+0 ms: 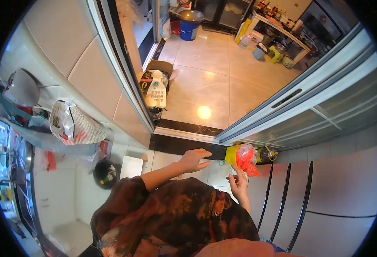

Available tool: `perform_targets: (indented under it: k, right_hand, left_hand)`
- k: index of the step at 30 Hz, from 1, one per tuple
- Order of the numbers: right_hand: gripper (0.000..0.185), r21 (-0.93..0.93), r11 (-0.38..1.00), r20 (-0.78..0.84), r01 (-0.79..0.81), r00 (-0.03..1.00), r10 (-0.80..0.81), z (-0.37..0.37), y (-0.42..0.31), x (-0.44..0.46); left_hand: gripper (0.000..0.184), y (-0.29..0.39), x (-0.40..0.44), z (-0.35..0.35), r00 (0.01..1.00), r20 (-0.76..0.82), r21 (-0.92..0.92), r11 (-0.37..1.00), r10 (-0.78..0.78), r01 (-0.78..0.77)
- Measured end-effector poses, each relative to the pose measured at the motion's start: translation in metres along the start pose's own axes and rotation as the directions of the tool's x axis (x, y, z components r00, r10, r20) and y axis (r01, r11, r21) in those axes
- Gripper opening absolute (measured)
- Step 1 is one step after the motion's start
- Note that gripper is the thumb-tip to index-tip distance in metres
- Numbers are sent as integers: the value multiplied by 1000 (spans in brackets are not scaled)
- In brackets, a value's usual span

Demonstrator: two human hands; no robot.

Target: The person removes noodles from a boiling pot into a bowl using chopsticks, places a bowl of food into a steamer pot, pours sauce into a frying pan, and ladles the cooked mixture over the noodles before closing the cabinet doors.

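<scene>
My left hand point(195, 160) is in front of my body near the doorway, palm inward, thumb and fingers apart, holding nothing. Lower and to the right is my right hand point(239, 185), its index finger stretched up and its thumb apart, with nothing visible in it. Its fingertips come close to a bundle of red and clear plastic bags point(246, 157); whether they touch cannot be made out. The bundle sits over a yellow container point(230, 154) on the floor. Beside that stands a dark bottle with a yellow cap point(267, 154).
A sliding glass door frame point(299, 92) runs along the right, above a grey cabinet point(338, 184). Ahead, past the dark threshold point(180, 144), a cardboard box with bags point(156, 88) stands at left. A black bin point(106, 174) and a white mesh bag point(83, 126) are to my left.
</scene>
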State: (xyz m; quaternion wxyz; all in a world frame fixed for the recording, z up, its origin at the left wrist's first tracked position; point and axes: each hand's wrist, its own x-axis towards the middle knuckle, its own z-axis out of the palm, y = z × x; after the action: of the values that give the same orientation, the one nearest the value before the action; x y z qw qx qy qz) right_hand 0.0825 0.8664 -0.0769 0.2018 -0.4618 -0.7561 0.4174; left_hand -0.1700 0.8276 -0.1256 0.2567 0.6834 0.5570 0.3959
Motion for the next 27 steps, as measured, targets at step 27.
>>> perform_targets:
  k: [27]
  right_hand:
    - [34, 382, 825, 777, 417, 339, -531, 53, 2, 121]
  left_hand:
    - [73, 176, -154, 80, 159, -908, -123, 612, -386, 781]
